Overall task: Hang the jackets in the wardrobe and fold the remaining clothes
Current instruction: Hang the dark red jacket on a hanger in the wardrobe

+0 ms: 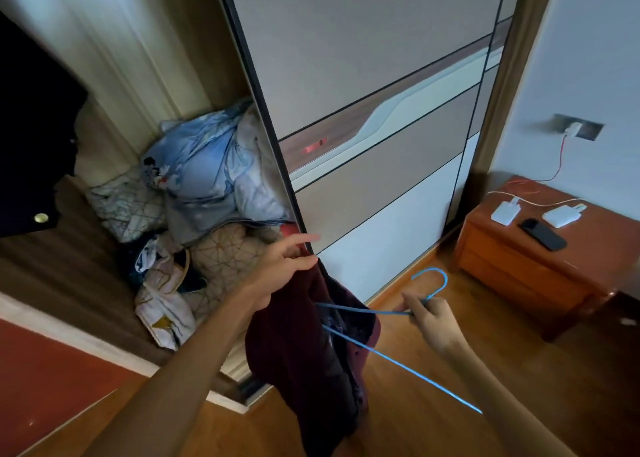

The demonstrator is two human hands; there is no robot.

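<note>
Dark garment (31, 127): hangs at the far left inside the wardrobe (149, 51); 1 gold button shows.
Bedding (201, 176): a pile on the wardrobe floor, behind my left hand.
Left hand (284, 269): I pinch the top edge of the jacket (294, 359) between thumb and fingers, just in front of the door (381, 93) edge.
Jacket: dark red. It hangs down from this 1 grip, so its long axis is vertical, and the opening faces right.
Hanger (401, 367): blue wire, to the right of the jacket. Its left end is inside the opening, the other end points down and right toward me, and the hook is up.
Right hand (433, 321): my fingers are closed around the hanger neck, just under the hook.
Relation: the jacket lies left of my right hand, so I judge the hanger must go left and up, into the shoulder near my left hand.
Risk: with only 1 pinch the collar may sag and the wire may miss the shoulder.
Nightstand (540, 276): far right, with 1 phone (543, 235) and 2 white chargers (505, 212).
</note>
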